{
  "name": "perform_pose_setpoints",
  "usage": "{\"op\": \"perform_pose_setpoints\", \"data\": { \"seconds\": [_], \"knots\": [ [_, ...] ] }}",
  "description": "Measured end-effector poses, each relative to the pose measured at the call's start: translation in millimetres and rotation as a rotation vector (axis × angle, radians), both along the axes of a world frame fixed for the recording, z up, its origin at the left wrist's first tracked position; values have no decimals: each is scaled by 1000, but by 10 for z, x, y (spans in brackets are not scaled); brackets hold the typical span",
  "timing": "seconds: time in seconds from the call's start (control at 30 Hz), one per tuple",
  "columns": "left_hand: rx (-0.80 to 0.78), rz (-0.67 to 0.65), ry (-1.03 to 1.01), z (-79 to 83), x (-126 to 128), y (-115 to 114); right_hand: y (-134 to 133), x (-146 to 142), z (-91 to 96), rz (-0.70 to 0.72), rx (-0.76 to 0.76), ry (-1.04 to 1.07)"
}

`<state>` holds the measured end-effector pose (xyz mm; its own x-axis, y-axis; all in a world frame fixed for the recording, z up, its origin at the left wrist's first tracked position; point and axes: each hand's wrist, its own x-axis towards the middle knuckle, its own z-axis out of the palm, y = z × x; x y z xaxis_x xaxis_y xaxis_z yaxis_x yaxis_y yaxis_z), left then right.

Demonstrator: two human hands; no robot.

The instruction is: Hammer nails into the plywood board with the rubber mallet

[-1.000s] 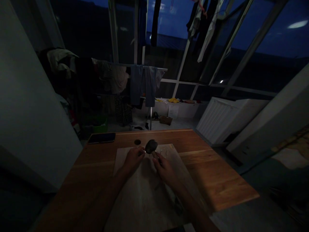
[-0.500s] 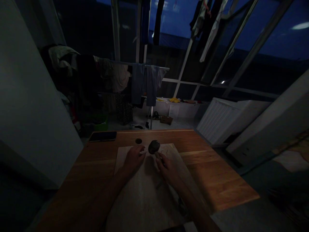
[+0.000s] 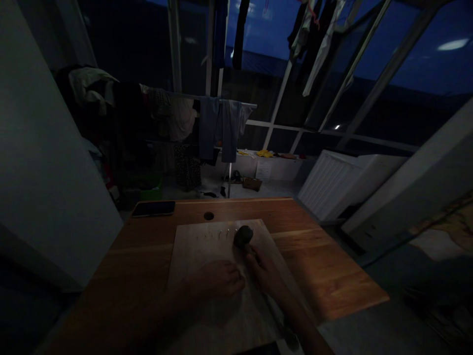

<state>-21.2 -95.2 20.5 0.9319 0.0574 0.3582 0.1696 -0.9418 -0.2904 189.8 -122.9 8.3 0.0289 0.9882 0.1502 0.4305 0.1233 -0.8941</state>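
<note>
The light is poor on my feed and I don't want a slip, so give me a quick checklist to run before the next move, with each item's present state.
1. Right hand has the dark-headed tool by its handle: ok.
2. Left hand out from under the tool's head: ok, it is nearer the person.
3. Left hand free of small parts: cannot tell, its fingers are curled and dim.
4. Small thin pieces all firmly fixed in the board: cannot tell, though a row shows near its far edge.
5. Phone off the board: ok, on the table at the far left.
6. Lighting good enough for fine detail: not ok.
</note>
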Motion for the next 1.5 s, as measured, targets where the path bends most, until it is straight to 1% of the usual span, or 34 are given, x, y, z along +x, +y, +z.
{"op": "perform_pose_setpoints", "data": {
  "seconds": [0.17, 0.23, 0.27, 0.3, 0.37, 0.43, 0.5, 0.53, 0.6, 0.73, 0.93, 1.03, 1.13, 1.2, 1.33, 1.4, 1.5],
  "knots": [
    [43, 12, 9, 46, -1, -28, -4, 11, 19, 6, -25, 10],
    [19, 10, 15, 40, -26, -3, -4, 12, 33, 18, -29, 14],
    [-22, 26, 5, 34, -53, 37, -3, 12, 36, 23, -34, 17],
    [-90, 62, -27, 27, -91, 96, -2, 12, 37, 25, -42, 18],
    [-305, 202, -181, 16, -199, 268, 0, 14, 34, 6, -65, 16],
    [-570, 387, -443, 4, -328, 471, 0, 17, 31, -9, -85, 15],
    [-774, 524, -671, -15, -441, 649, -1, 20, 35, -3, -84, 14],
    [-843, 563, -740, -29, -481, 716, -2, 21, 38, 7, -80, 13],
    [-920, 596, -803, -63, -522, 797, -2, 23, 43, 9, -76, 9],
    [-951, 593, -803, -115, -499, 816, 3, 24, 36, -18, -89, 15],
    [-907, 568, -736, -99, -470, 794, -18, 32, 53, -10, -90, 4],
    [-875, 580, -720, -104, -476, 798, -11, -15, 99, 40, -51, -32],
    [-879, 633, -727, -115, -475, 802, 63, -151, 177, 96, 2, -34],
    [-923, 656, -726, -112, -472, 800, 149, -286, 241, 119, 26, -41],
    [-992, 650, -734, -76, -475, 788, 333, -550, 344, 166, 60, -63],
    [-999, 636, -722, -60, -482, 786, 390, -632, 355, 193, 88, -90],
    [-1008, 643, -710, -57, -491, 793, 422, -678, 328, 227, 93, -134]
  ]
}}
